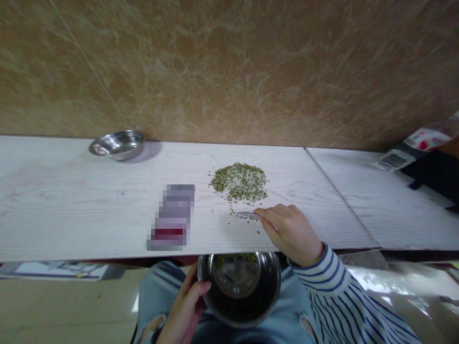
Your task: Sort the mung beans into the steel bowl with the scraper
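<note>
A pile of small green beans mixed with white grains (239,181) lies on the white wooden table (71,200). My right hand (290,231) rests on the table just below the pile, fingers closed on a small metal tool (248,215) whose tip points left among a few stray beans. My left hand (186,306) grips the rim of a steel bowl (239,286) held on my lap under the table's front edge. Some green beans lie at the bowl's far inner side.
A second steel bowl (117,144) stands at the table's back left, near the brown marble wall. A blurred rectangular object (172,217) lies left of the pile. Plastic packets (416,148) sit at the far right.
</note>
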The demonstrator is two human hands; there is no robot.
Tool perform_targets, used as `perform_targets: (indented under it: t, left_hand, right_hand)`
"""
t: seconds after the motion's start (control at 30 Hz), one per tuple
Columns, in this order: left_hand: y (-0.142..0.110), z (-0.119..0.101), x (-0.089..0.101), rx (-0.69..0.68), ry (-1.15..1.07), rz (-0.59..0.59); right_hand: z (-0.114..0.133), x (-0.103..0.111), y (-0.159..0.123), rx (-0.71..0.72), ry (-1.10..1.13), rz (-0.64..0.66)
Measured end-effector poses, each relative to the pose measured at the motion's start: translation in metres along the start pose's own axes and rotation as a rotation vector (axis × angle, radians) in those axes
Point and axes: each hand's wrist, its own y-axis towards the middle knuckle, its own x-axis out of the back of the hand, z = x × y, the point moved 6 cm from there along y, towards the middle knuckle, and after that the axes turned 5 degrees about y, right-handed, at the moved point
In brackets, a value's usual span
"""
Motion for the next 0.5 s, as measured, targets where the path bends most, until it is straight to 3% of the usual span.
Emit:
perform_targets:
  t: [0.27,0.5]
  left_hand:
    - [-0.004,-0.002,-0.002,-0.042,-0.015,-0.015]
    - [-0.002,0.0,-0.001,0.003,0.019,-0.015]
  right_hand:
    - [0.001,-0.004,0.013,0.018,-0.024,-0.024]
    - [0.002,0.0,0.003,0.038,-0.007,-0.015]
